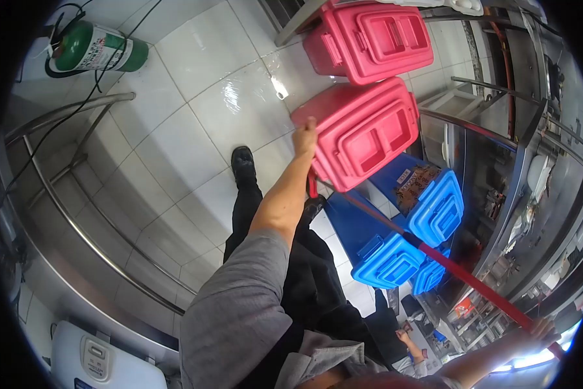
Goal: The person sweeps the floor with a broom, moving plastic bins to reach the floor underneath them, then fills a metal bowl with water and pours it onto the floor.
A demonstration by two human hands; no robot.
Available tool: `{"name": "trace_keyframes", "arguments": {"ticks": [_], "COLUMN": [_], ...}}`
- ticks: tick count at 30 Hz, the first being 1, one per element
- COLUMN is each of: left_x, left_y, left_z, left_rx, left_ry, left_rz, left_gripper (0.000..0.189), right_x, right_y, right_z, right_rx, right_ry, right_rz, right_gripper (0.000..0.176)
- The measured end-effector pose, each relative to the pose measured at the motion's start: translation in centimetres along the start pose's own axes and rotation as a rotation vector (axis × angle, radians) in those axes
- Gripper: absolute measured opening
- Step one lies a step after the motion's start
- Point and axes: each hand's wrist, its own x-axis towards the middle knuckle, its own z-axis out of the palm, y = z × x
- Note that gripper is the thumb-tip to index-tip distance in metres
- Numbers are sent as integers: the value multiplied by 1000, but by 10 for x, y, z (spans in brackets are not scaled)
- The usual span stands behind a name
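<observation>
My left hand [305,137] is closed on the side edge of a pink lidded bin [373,133], its fingers curled at the rim. The bin tilts toward my legs. My right hand [536,334], far out at the lower right, is wrapped around a long red pole [469,280]. That pole slants up and left past the blue bins, and its far end is hidden behind the pink bin, so the kind of tool does not show. Right behind the held bin is a second pink lidded bin [385,42].
Several blue lidded bins [388,262] stand beside my legs. Steel shelving [499,227] with dishes lines the right. At left are a steel-railed table [90,249], a green extinguisher-like cylinder [100,48] and a white appliance [103,356]. Another person's hand [405,337] shows low down. The tiled floor [194,123] shines wet in spots.
</observation>
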Motion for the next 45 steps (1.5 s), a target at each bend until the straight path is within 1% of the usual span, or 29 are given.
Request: {"name": "trace_keyframes", "arguments": {"ticks": [1, 3, 4, 5, 6, 7, 8, 12, 14, 16, 18, 19, 21, 22, 23, 25, 26, 27, 29, 30, 31, 32, 33, 35, 38, 41, 42, 43, 45], "left_x": [15, 37, 41, 47, 54, 65, 71, 112, 117, 153, 169, 168, 173, 178, 177, 141, 137, 134, 103, 103, 66, 79, 93, 116, 107, 132, 115, 105, 91], "left_y": [-23, -43, -46, -48, -49, -55, -54, -82, -76, -101, -103, -93, -79, -76, -74, -14, 1, 19, 93, 109, 165, 171, 177, 192, 197, 152, 163, 159, 159], "left_z": [-7, -46, -71, -99, -126, -154, -184, -284, -328, -368, -406, -424, -448, -459, -466, -434, -418, -396, -301, -247, -192, -141, -92, -14, 58, 91, 97, 104, 114], "left_rx": [-26, 4, 52, 78, 92, 101, 170, 304, 312, 508, 593, 632, 675, 736, 802, 711, 662, 604, 326, 349, 67, 98, 88, -154, -435, -410, -484, -472, -863], "left_ry": [61, 209, 226, 255, 282, 270, 259, 285, 282, 282, 338, 342, 361, 385, 404, 467, 586, 686, 479, 400, 92, -54, -140, -307, -259, -120, -86, -87, -278], "left_rz": [-116, -181, -112, -77, -110, -110, -127, -163, -172, -164, -62, -101, -137, -235, -334, -318, -13, 298, 376, 545, 282, 399, 327, -90, -207, -400, -586, -588, -312], "left_gripper": [60, 52, 44, 38, 36, 36, 37, 39, 41, 45, 48, 49, 51, 52, 53, 51, 48, 45, 40, 36, 35, 40, 48, 61, 71, 62, 62, 62, 56], "right_x": [-12, -4, 11, 25, 27, 28, 27, 35, 15, 11, 26, 30, 35, 29, 36, 55, 46, 57, 74, 83, 91, 102, 115, 139, 141, 169, 167, 159, 144], "right_y": [-2, 6, 15, 23, 25, 26, 24, -7, -25, -39, -25, -17, 10, 26, 46, 101, 111, 129, 162, 168, 173, 174, 170, 153, 131, 140, 143, 147, 155], "right_z": [25, 8, -12, -33, -28, -21, -12, -30, 9, 36, 33, 37, 47, 66, 60, 46, 74, 72, 65, 62, 60, 53, 45, 28, 52, 24, 23, 33, 50], "right_rx": [-257, -519, -631, -196, 486, 759, 750, 668, 37, -208, -355, 119, 610, 234, 383, 631, 339, 454, 504, 516, 529, 529, 491, 369, 146, 347, 354, 341, 310], "right_ry": [0, -2, 27, -363, -787, -1073, -1100, -960, -99, 225, 164, -197, -544, -220, -210, -308, 0, -70, -129, -120, -113, -107, -72, -50, 53, -304, -297, -224, -55], "right_rz": [-92, -173, -58, -62, 233, 582, 545, 466, -27, -80, -204, -70, 76, -30, 31, 93, 67, 182, 200, 187, 175, 167, 113, 61, -97, -191, -202, -219, -246], "right_gripper": [19, 19, 17, 20, 25, 30, 29, 25, 16, 17, 18, 18, 18, 18, 20, 26, 29, 36, 37, 36, 36, 36, 35, 43, 40, 39, 39, 38, 38]}}
